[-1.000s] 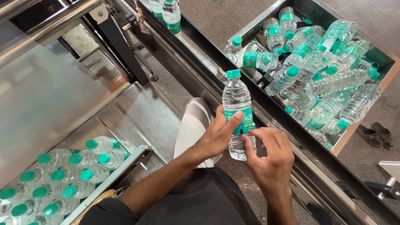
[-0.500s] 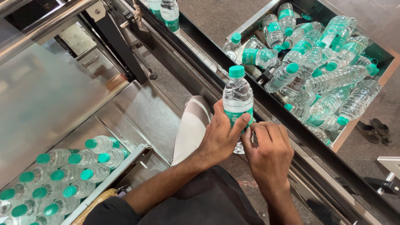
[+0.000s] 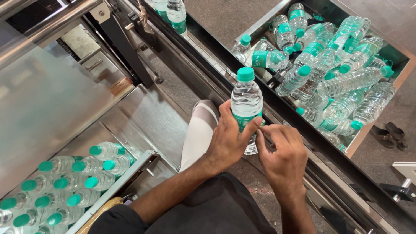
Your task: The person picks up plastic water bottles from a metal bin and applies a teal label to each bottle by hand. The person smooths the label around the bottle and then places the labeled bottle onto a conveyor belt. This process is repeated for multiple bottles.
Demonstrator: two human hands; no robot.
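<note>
The left hand (image 3: 227, 141) is clamped around an upright water bottle (image 3: 246, 104), while the right hand (image 3: 281, 156) pinches at its green label (image 3: 248, 122).

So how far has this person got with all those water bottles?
Done, it seems: capped bottles stand in neat rows at lower left. In hand: the left hand grips one upright bottle while the right hand picks at its green label. Left: a bin of loose bottles lying jumbled at upper right.
</note>
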